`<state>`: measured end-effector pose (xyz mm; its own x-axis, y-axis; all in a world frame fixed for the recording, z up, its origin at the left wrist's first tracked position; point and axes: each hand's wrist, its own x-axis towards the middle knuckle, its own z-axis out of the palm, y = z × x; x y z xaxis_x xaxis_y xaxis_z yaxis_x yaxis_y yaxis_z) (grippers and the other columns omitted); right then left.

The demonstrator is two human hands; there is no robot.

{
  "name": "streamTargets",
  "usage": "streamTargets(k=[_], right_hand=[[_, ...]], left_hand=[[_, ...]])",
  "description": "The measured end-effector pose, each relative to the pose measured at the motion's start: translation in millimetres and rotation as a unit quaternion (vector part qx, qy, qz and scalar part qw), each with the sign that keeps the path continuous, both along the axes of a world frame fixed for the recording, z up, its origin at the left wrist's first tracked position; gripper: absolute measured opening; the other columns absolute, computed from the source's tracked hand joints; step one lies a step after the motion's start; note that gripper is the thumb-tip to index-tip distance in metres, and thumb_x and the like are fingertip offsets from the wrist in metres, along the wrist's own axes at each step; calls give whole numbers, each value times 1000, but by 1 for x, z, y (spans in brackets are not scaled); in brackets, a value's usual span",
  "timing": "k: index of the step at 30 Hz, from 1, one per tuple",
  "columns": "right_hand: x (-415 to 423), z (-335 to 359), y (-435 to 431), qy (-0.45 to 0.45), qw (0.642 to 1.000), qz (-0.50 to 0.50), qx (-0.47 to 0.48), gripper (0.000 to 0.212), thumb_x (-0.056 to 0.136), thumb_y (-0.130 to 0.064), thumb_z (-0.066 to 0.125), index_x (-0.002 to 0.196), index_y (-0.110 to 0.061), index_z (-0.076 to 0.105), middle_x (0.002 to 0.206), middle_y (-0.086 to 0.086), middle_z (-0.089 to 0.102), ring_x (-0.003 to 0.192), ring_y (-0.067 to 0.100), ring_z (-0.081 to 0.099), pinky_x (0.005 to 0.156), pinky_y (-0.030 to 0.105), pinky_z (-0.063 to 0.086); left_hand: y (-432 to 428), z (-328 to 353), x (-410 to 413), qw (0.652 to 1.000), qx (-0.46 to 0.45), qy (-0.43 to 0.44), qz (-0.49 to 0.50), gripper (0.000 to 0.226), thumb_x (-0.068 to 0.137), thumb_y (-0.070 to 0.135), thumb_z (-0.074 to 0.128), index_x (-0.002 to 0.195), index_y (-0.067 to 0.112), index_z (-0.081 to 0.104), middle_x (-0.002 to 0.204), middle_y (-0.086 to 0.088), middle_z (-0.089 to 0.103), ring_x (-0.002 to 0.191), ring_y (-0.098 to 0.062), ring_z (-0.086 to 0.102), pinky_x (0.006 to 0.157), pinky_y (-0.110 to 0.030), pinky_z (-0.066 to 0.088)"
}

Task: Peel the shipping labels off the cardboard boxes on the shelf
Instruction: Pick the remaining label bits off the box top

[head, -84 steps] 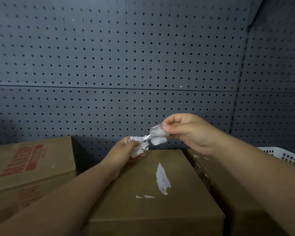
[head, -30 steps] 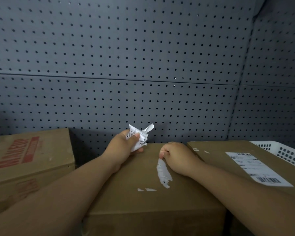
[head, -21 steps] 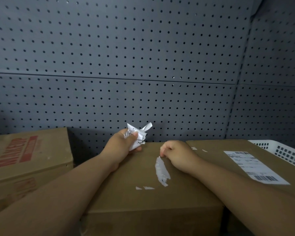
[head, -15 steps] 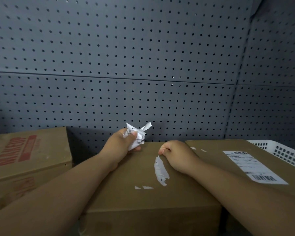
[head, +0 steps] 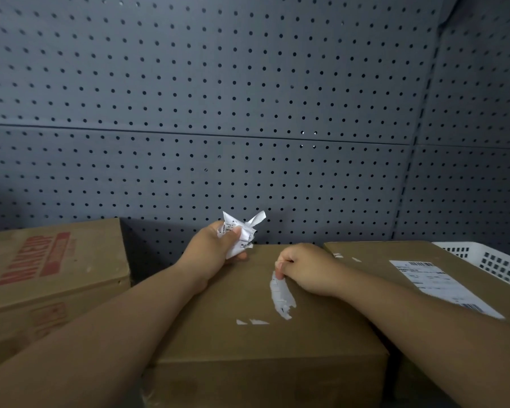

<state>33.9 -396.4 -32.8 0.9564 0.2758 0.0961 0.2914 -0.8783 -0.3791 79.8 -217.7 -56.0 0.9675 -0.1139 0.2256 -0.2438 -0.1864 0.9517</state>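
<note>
While the label remnant [head: 281, 298] clings: right hand [head: 306, 269] fingers pinch its top end.
Left hand [head: 215, 248]: grips crumpled scraps [head: 242, 231].
Risk: a fast pull tears the thin paper.

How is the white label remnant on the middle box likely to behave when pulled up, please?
The label remnant looks thin and floppy; its ragged lower edge suggests it will probably tear rather than lift whole. It likely weighs almost nothing, and the crumpled wad in the left hand hints that such paper crushes easily.

Matt brown cardboard box [head: 248, 343] bears torn white paper label remnant [head: 281, 295]; behind, matt grey perforated pegboard [head: 248, 98].
</note>
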Motion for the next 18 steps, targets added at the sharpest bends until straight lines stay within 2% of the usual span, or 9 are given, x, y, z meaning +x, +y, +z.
streamTargets(k=[2, 4, 6, 9, 12, 14, 16, 18], right_hand=[[-7, 14, -4, 11, 998, 44, -37, 19, 95, -27, 52, 90, -21, 69, 80, -23, 58, 75, -7, 52, 69, 18, 39], [-21, 28, -7, 33, 990, 100, -91, 14, 87, -34, 63, 93, -23, 70, 77, -25, 60, 73, -9, 55, 73, 15, 45], [-35, 37, -8, 45, 978, 137, -153, 22, 81, -37, 69, 100, -26, 71, 83, -25, 64, 80, -12, 57, 82, 13, 48], [-48, 38, -6, 4, 957, 163, -241, 25, 84, -39, 65, 106, -28, 71, 103, -17, 69, 95, -5, 58, 88, 23, 49], [-50, 33, -2, -41, 944, 171, -278, 24, 89, -38, 58, 102, -25, 73, 101, -12, 71, 92, 3, 61, 85, 31, 50], [-48, 29, 1, -65, 936, 175, -300, 26, 91, -37, 55, 99, -21, 74, 99, -9, 71, 90, 6, 62, 83, 31, 49], [-47, 28, 2, -85, 929, 181, -311, 27, 93, -36, 53, 99, -20, 73, 100, -9, 71, 90, 6, 61, 79, 25, 46], [-48, 28, 2, -95, 927, 192, -308, 28, 94, -34, 51, 101, -20, 73, 100, -9, 70, 86, 5, 59, 64, 14, 38]], left_hand=[[1, 0, 0, 1000, 0, 1, 1, 16, 99, 30, 48, 99, 24, 63, 90, -4, 75, 88, -23, 71, 95, -47, 50], [1, 0, 1, 1000, 0, 0, 0, 15, 99, 30, 48, 99, 24, 63, 90, -4, 75, 88, -22, 71, 94, -46, 51], [1, 0, 1, 1000, -2, -2, -2, 15, 99, 30, 48, 100, 23, 62, 93, -3, 74, 87, -21, 72, 93, -43, 52], [0, 0, 0, 1000, -6, -8, -3, 15, 99, 28, 48, 99, 23, 61, 96, -1, 72, 86, -20, 72, 91, -39, 53], [0, 0, 0, 1000, -1, -16, 1, 14, 99, 27, 48, 98, 23, 61, 94, -1, 73, 83, -19, 72, 88, -36, 54], [0, 0, 0, 1000, 3, -19, 2, 14, 99, 27, 48, 98, 24, 61, 95, -1, 73, 84, -19, 72, 86, -35, 55], [-1, 0, 0, 1000, 6, -21, 2, 14, 99, 27, 48, 98, 24, 61, 96, -1, 72, 84, -19, 72, 83, -32, 55], [-1, 0, 0, 1000, 9, -21, 1, 14, 99, 27, 48, 100, 22, 61, 96, -1, 72, 82, -18, 72, 80, -30, 55]])
